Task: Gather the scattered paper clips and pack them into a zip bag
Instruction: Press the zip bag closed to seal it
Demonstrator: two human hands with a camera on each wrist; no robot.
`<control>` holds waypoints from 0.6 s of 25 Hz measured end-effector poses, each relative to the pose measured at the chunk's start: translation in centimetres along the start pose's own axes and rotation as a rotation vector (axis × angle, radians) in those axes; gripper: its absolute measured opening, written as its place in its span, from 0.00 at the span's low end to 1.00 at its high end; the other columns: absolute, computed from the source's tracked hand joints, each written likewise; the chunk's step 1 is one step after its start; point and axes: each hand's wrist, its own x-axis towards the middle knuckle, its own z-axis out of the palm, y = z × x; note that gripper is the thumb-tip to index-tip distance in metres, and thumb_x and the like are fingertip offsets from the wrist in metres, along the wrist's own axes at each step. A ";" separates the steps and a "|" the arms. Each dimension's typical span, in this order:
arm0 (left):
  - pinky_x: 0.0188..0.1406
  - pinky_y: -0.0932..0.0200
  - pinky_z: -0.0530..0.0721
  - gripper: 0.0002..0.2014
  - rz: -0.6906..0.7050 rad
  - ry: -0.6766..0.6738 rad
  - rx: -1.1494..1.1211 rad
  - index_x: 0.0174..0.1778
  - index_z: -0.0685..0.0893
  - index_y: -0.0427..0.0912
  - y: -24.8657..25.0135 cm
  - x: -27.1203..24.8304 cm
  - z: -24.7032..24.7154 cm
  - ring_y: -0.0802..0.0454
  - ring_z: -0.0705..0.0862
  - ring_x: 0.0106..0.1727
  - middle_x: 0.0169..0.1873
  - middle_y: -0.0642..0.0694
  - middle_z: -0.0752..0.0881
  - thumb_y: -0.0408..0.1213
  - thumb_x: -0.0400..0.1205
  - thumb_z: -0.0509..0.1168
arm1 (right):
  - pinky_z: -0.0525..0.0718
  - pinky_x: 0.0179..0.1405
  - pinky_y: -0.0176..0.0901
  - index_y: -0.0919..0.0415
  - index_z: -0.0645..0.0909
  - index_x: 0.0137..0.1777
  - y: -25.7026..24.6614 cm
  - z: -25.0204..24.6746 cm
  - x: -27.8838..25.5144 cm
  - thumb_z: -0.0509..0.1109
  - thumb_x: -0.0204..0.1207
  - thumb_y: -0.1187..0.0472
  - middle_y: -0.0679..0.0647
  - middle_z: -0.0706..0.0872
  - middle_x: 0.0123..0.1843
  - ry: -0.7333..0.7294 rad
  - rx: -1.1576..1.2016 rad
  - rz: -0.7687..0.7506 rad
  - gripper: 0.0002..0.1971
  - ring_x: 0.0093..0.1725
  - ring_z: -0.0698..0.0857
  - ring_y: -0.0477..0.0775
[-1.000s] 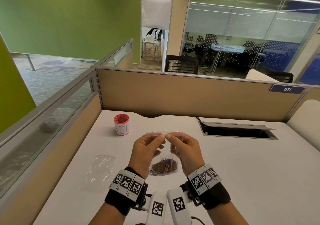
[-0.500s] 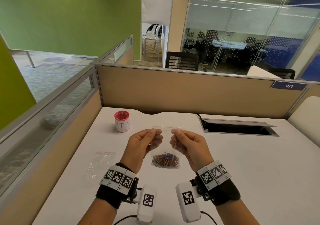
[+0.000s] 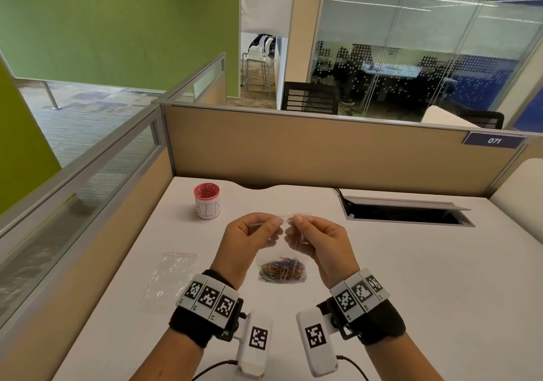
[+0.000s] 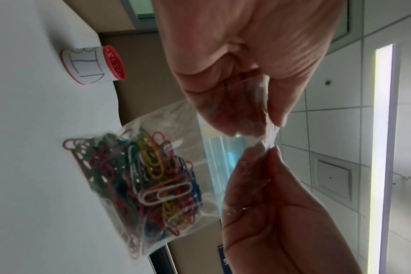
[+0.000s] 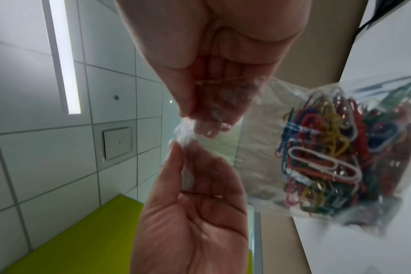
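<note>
A clear zip bag (image 3: 280, 251) hangs upright over the white table (image 3: 411, 292), with a heap of coloured paper clips (image 3: 282, 270) in its bottom. My left hand (image 3: 274, 223) and right hand (image 3: 296, 220) pinch its top strip side by side, fingertips nearly touching. In the left wrist view the zip bag (image 4: 200, 133) sags with the paper clips (image 4: 148, 181) against the tabletop, below my left hand (image 4: 270, 128). The right wrist view shows my right hand (image 5: 190, 128) pinching crumpled plastic above the paper clips (image 5: 329, 157). Whether the seal is closed is hidden by the fingers.
A second, flat zip bag (image 3: 170, 280) lies on the table to the left. A small red-rimmed cup (image 3: 207, 201) labelled BIN stands at the back left. An open cable hatch (image 3: 405, 213) sits at the back right. Beige partitions (image 3: 323, 151) wall the desk.
Half a second ago my hands were apart along the bag's top strip; now the fingertips have come together at its middle. The bag stays in the same spot.
</note>
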 end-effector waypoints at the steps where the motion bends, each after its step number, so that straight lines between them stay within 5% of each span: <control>1: 0.36 0.66 0.85 0.05 0.016 0.009 0.025 0.41 0.88 0.43 0.0 0.1 0.0 0.58 0.86 0.34 0.29 0.49 0.90 0.31 0.79 0.67 | 0.89 0.42 0.44 0.65 0.88 0.44 0.0 0.0 0.0 0.71 0.72 0.61 0.57 0.89 0.34 -0.009 -0.006 -0.004 0.08 0.35 0.86 0.54; 7: 0.39 0.65 0.86 0.05 0.080 -0.008 0.175 0.40 0.86 0.48 -0.7 0.2 -0.1 0.58 0.85 0.35 0.33 0.50 0.90 0.34 0.79 0.67 | 0.88 0.40 0.44 0.64 0.89 0.45 0.0 0.1 0.2 0.74 0.70 0.65 0.61 0.90 0.36 -0.069 -0.197 -0.073 0.06 0.35 0.86 0.55; 15: 0.40 0.65 0.87 0.03 0.077 -0.107 0.209 0.42 0.88 0.43 -0.4 0.3 -1.4 0.56 0.88 0.37 0.32 0.51 0.90 0.33 0.76 0.70 | 0.87 0.37 0.41 0.62 0.89 0.40 -0.3 -0.6 0.1 0.75 0.70 0.66 0.57 0.89 0.32 -0.072 -0.287 -0.126 0.02 0.33 0.86 0.54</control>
